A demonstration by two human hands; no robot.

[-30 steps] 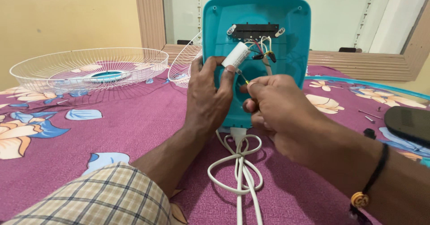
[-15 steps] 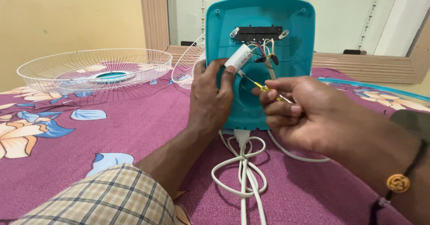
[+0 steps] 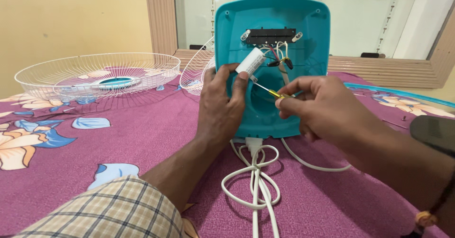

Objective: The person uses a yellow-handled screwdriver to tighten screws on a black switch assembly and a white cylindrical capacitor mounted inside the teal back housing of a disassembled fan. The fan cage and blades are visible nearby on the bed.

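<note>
A teal plastic fan housing (image 3: 272,67) stood upright on a purple floral cloth (image 3: 95,143), its open back facing the camera. Inside, a black terminal strip (image 3: 270,35) sat near the top, with coloured wires (image 3: 279,58) hanging below it. The left hand (image 3: 222,107) gripped the housing's left edge, thumb and fingers pinching a small white cylindrical capacitor (image 3: 250,61). The right hand (image 3: 315,106) pinched a thin yellow-handled screwdriver (image 3: 268,90), its tip near the capacitor. A white cord (image 3: 256,181) lay coiled below; a white wire fan guard (image 3: 97,74) rested at left.

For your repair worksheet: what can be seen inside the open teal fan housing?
Inside the teal fan housing: a black switch strip, coloured wires and a white cylindrical capacitor. The left hand covers the lower left part.
</note>
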